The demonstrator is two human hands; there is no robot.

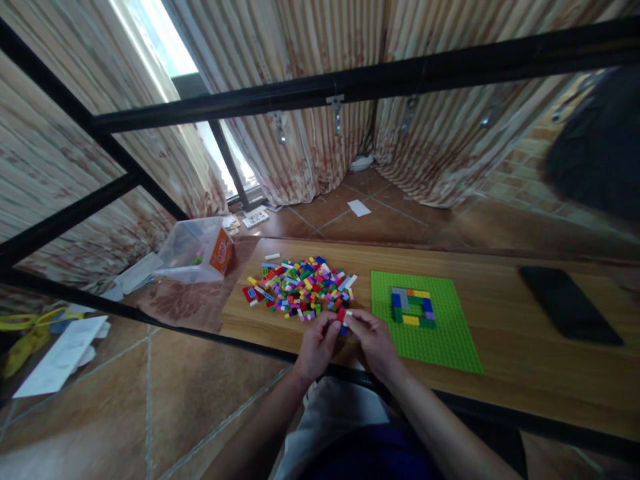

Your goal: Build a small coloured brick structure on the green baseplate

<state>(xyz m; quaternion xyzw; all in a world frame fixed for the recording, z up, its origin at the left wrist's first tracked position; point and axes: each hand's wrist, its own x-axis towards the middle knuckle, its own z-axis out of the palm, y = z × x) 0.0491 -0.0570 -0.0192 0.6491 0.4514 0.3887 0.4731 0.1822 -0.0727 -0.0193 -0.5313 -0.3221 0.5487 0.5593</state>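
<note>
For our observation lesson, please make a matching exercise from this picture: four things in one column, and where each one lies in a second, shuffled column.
Things:
1. Loose brick pile
2. Green baseplate
3. Black phone
4. Clear plastic box

Places:
A. Far right on the wooden table
B. On the floor, left of the table
C. Just beyond the left hand and right hand
D. Between pile and phone

Pairs: 1-C, 2-D, 3-A, 4-B

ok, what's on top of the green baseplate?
On the baseplate sits a small ring of bricks: grey, blue, green, yellow, orange, purple. The studs under those bricks are covered; the rest is bare.
</note>
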